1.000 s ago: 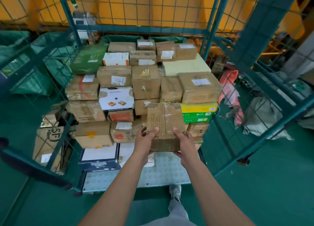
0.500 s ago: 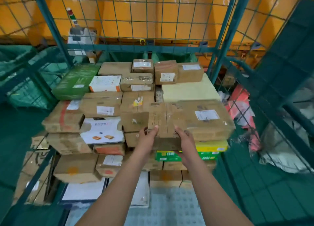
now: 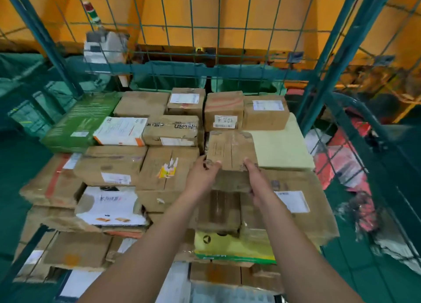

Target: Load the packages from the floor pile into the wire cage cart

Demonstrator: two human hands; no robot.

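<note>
A taped brown cardboard package point(image 3: 230, 151) is held out over the stack inside the green wire cage cart point(image 3: 355, 36). My left hand point(image 3: 202, 177) grips its near left edge and my right hand point(image 3: 256, 180) grips its near right edge, thumbs on top. The package hovers above the stacked boxes, beside a pale yellow flat package point(image 3: 282, 147) and just in front of a small box with a white label point(image 3: 224, 114). Its underside is hidden.
Many cardboard boxes fill the cart in layers, with a green box point(image 3: 77, 125) at the back left and a large labelled box point(image 3: 300, 202) at the right. Red bags point(image 3: 341, 156) lie outside the right mesh. An orange wall stands behind.
Both hands have carried the package forward and up, from near the cart's front edge to above the top layer toward the back. The view has moved closer to the stack.
</note>
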